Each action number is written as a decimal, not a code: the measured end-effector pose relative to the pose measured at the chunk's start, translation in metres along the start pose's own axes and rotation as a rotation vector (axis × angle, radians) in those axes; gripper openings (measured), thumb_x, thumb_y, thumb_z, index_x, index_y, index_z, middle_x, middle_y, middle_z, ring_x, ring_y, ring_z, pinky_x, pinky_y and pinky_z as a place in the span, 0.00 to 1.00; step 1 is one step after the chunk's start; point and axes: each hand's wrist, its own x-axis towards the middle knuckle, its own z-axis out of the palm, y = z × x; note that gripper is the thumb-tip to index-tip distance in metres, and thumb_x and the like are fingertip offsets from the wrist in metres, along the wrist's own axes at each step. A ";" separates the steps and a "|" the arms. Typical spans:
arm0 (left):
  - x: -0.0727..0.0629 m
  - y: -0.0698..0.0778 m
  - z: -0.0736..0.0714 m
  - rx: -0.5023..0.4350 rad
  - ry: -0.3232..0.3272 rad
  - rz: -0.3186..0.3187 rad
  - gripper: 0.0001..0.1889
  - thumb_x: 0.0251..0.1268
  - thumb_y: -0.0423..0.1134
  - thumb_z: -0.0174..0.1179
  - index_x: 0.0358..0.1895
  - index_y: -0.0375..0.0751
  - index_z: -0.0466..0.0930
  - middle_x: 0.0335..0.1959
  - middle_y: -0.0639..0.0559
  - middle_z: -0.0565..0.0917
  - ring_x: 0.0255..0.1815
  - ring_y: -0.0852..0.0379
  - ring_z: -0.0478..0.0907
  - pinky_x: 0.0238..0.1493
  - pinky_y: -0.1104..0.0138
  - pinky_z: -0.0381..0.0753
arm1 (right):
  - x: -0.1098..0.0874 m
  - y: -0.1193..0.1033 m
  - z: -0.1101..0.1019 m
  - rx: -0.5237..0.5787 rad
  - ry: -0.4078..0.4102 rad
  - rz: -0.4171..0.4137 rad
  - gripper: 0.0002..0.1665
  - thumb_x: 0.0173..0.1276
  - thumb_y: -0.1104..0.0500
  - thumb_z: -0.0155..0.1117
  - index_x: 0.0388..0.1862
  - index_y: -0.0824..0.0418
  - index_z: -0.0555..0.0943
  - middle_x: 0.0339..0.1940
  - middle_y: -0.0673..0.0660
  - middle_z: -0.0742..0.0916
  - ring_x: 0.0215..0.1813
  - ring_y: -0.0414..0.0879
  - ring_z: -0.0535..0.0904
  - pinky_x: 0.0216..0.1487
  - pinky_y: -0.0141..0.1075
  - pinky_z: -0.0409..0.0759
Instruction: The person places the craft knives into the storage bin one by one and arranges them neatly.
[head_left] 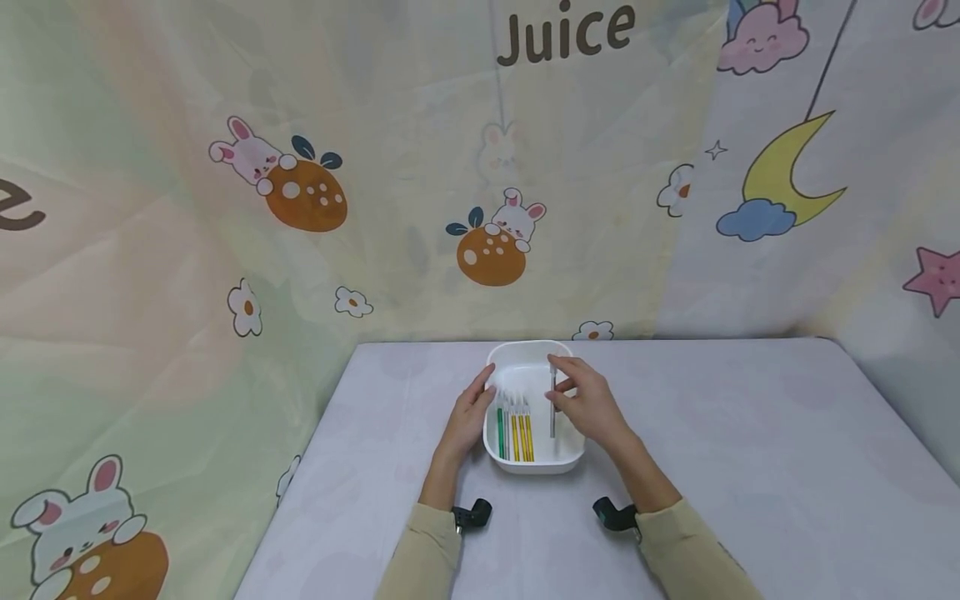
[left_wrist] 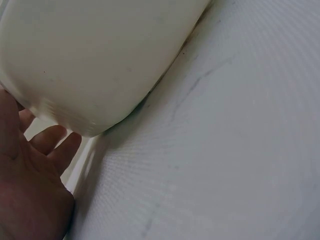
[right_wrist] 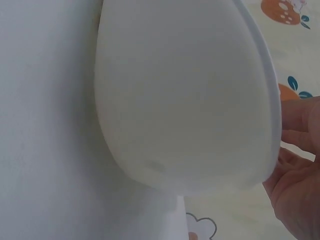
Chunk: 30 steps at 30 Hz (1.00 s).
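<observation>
A white rounded tray (head_left: 534,468) stands on the table with several slim utensils (head_left: 514,433) lined up in its left part. Their handles are green, silvery and yellow, and their pale tips look like fork tines, though they are small here. My left hand (head_left: 468,417) lies along the tray's left side, its fingers (left_wrist: 62,150) against the outer wall. Over the tray's right part, my right hand (head_left: 588,404) pinches a thin silvery stick-like utensil (head_left: 552,423) between thumb and fingers. Its upper end is partly covered by the fingers. In the right wrist view the tray wall hides what is held.
A pale cloth covers the table (head_left: 750,467), whose far edge runs just behind the tray. A printed curtain (head_left: 405,167) with rabbits and oranges hangs behind and at the left. Black wrist cameras (head_left: 472,514) sit on both forearms.
</observation>
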 end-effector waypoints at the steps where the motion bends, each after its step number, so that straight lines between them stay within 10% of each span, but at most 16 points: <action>1: 0.000 0.000 0.000 0.003 0.000 -0.001 0.26 0.83 0.53 0.49 0.79 0.67 0.65 0.82 0.65 0.63 0.85 0.58 0.53 0.85 0.50 0.52 | 0.000 0.000 0.001 0.001 0.004 0.003 0.42 0.66 0.69 0.73 0.78 0.58 0.71 0.72 0.62 0.78 0.48 0.50 0.86 0.37 0.29 0.88; 30: -0.002 0.001 -0.001 -0.002 -0.003 0.014 0.25 0.83 0.52 0.49 0.79 0.67 0.65 0.82 0.63 0.63 0.86 0.56 0.53 0.85 0.48 0.51 | 0.000 -0.007 0.025 0.016 0.065 -0.036 0.39 0.67 0.70 0.71 0.77 0.60 0.72 0.72 0.62 0.78 0.48 0.48 0.85 0.46 0.35 0.89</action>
